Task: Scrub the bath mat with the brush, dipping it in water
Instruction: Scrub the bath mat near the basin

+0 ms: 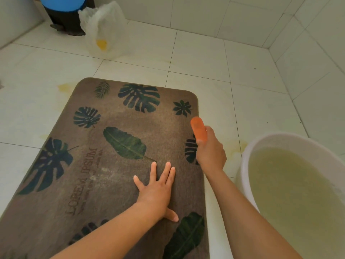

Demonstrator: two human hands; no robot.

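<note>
Now: left hand [156, 191] flat, fingers spread, on bath mat [115, 165] | right hand [211, 152] fisted around orange brush [199, 130]

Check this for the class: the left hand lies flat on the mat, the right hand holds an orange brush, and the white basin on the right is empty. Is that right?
Not quite. The basin is not empty: the head view shows it filled with cloudy yellowish water. The rest stands: the left hand lies flat on the mat, and the right hand holds the orange brush.
</note>
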